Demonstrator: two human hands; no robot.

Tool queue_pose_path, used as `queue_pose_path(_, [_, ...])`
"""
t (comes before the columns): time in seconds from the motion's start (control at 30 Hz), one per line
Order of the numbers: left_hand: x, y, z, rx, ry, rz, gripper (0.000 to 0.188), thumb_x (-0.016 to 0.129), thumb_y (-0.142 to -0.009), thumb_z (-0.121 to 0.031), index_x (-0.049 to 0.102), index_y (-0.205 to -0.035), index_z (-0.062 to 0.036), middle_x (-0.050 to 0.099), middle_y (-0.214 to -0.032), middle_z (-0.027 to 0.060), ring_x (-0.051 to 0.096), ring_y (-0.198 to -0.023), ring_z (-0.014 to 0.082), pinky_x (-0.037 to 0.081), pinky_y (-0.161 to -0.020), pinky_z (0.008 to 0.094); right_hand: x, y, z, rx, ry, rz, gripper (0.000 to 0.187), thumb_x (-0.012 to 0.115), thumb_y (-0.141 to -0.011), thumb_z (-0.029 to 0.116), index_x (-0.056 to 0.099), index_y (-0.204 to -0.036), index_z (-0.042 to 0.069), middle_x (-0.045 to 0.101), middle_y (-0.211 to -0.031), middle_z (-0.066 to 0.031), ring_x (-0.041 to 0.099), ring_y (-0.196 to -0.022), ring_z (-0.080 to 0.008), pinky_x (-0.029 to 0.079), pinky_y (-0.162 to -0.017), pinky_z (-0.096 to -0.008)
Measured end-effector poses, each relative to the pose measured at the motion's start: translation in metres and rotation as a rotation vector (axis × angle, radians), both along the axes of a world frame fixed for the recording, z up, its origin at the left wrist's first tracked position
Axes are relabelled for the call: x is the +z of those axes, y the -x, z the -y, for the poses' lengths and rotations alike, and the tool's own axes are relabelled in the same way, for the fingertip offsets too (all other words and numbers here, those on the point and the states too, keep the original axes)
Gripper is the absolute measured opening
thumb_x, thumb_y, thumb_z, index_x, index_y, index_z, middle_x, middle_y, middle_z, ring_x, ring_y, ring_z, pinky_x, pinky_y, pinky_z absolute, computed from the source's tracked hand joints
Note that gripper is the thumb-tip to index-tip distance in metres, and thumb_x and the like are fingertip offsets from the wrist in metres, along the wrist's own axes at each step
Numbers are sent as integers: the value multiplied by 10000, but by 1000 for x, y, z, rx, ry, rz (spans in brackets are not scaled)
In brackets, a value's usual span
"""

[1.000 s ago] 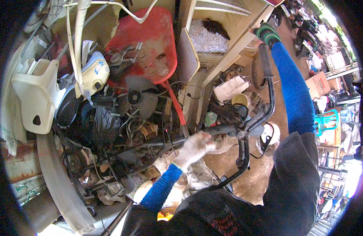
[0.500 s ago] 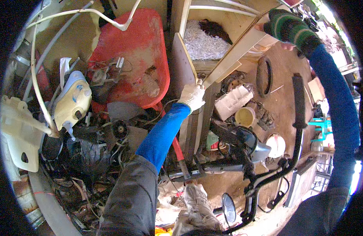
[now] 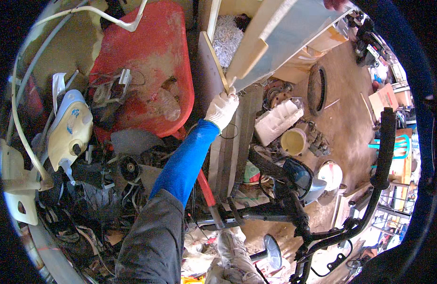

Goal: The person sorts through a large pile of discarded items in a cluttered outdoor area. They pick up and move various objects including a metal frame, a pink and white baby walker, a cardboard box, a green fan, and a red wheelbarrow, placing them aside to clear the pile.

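A large wooden panel [image 3: 294,40] with a pale edge and a grey-blue face slants across the top of the view. My left hand [image 3: 222,110], in a white glove, is closed at the panel's lower corner, where a narrower upright board [image 3: 212,66] also meets it. Whether the fingers hold that board too, I cannot tell. At the top rim, my right hand [image 3: 336,4] shows only in part, its fingers bent over the panel's far edge. Behind the panel lies a heap of white shredded material [image 3: 226,40], partly covered.
A red wheelbarrow tray [image 3: 147,71] leans at left, above piled scrap and a cream plastic tank [image 3: 69,130]. Black handlebars [image 3: 322,234] with a mirror [image 3: 272,251] stand at the lower right. Beyond are a bucket [image 3: 293,142], a tyre [image 3: 317,90] and a turquoise stool [image 3: 393,146].
The panel has swung so its broad grey-blue face shows, covering more of the white shreds. My right hand has moved up to the view's rim; my left hand stays at the panel's corner.
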State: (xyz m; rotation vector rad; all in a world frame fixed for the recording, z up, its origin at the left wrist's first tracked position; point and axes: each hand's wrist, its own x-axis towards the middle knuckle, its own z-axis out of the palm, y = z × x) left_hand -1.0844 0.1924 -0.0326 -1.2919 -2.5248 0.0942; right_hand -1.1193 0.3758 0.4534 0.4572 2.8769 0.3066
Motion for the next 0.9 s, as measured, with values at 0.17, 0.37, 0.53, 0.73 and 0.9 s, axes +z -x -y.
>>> queue_pose_path(0.17, [6, 5, 3, 81, -106, 381, 273, 568, -949, -125, 632, -1200, -42, 649, -1235, 183, 701, -881, 318, 584, -721, 440, -12, 24, -2, 79, -44, -84, 600, 672, -912, 563, 651, -1056, -19, 679, -795, -202, 704, -717, -321, 576, -607, -427])
queue_pose_path(0.37, [3, 7, 4, 147, -193, 478, 292, 531, -1005, -195, 608, -1223, -17, 686, -1043, 216, 704, -908, 373, 583, -732, 484, -31, 52, 1, 155, -100, -178, 589, 674, -905, 552, 655, -1068, -13, 679, -837, -208, 698, -761, -331, 569, -646, -433])
queue_pose_path(0.53, [4, 6, 8, 28, -293, 305, 322, 540, -1015, -257, 562, -1208, 0, 694, -880, 209, 711, -785, 371, 596, -668, 475, -47, 77, 2, 214, -146, -256, 580, 677, -899, 542, 657, -1077, -9, 680, -871, -213, 693, -798, -340, 563, -678, -438])
queue_pose_path(0.73, [13, 3, 5, 188, -275, 589, 335, 487, -1036, -264, 533, -1269, -27, 698, -977, 242, 704, -887, 428, 583, -758, 521, -67, 110, 5, 272, -185, -361, 570, 679, -893, 531, 660, -1089, -4, 680, -912, -220, 687, -842, -350, 556, -717, -444])
queue_pose_path(0.9, [12, -1, 5, 202, -302, 551, 392, 474, -1044, -285, 524, -1330, -22, 699, -976, 240, 706, -900, 420, 589, -787, 511, -79, 133, 10, 305, -210, -440, 563, 682, -887, 522, 663, -1099, 0, 680, -947, -225, 682, -879, -358, 551, -750, -449])
